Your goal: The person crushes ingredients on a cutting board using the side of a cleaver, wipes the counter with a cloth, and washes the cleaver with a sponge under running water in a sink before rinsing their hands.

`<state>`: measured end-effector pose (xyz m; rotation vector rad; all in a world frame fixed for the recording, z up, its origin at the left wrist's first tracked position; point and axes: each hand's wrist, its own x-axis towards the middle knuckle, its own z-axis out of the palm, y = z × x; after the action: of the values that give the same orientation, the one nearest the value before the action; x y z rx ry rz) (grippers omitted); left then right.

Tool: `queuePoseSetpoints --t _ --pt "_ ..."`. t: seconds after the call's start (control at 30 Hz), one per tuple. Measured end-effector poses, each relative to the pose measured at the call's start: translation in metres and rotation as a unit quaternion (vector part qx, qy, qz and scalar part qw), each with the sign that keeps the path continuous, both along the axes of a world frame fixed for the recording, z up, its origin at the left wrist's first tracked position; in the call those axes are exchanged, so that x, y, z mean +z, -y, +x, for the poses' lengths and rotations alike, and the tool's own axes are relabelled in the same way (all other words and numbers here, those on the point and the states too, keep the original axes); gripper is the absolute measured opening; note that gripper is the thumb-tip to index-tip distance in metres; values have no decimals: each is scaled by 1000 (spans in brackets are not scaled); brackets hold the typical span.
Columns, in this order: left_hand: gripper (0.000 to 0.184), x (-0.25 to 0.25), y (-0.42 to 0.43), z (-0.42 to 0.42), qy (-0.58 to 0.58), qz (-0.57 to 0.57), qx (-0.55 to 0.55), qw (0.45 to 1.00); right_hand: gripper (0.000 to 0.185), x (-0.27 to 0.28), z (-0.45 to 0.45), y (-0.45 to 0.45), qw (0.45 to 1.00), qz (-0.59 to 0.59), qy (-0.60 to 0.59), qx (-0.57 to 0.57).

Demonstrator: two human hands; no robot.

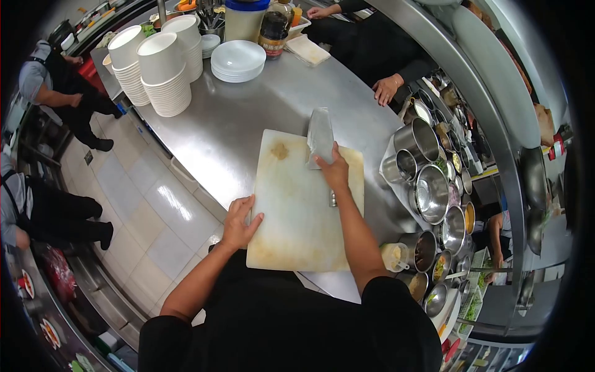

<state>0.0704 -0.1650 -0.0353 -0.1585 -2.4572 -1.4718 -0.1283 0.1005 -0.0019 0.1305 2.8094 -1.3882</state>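
Note:
A white cutting board (291, 211) with yellowish-brown stains lies on the steel counter in front of me. My left hand (238, 223) rests at its left edge, thumb and fingers apart, holding nothing. Near the board's upper right, my right hand (334, 170) is closed around the base of what looks like a cleaver (320, 133). Its broad grey blade points away from me and reaches past the board's far edge. The metal end of its handle shows below my palm.
Stacked white bowls (164, 74), white plates (238, 59) and a blue-lidded tub (245, 22) stand at the back. Steel bowls (432, 186) line the right. A co-worker's hand (388, 88) rests at the far counter edge; two people (62, 87) stand left.

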Motion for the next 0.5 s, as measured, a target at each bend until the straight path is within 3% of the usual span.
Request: queuePoseSetpoints --t 0.1,0.13,0.27,0.4,0.5 --pt "52 1 -1 -3 -10 -15 9 1000 91 -5 9 40 993 118 -18 22" --pt "50 0 -1 -3 -10 -16 16 1000 90 17 17 57 993 113 38 13" --pt "48 -3 -1 -2 -2 -6 25 1000 91 26 24 38 993 94 62 -41" --pt "44 -4 -1 -3 -35 -10 26 999 90 8 32 46 987 106 59 -109" --pt "43 -3 -1 -1 -30 -6 20 999 90 14 31 67 985 137 62 -80"
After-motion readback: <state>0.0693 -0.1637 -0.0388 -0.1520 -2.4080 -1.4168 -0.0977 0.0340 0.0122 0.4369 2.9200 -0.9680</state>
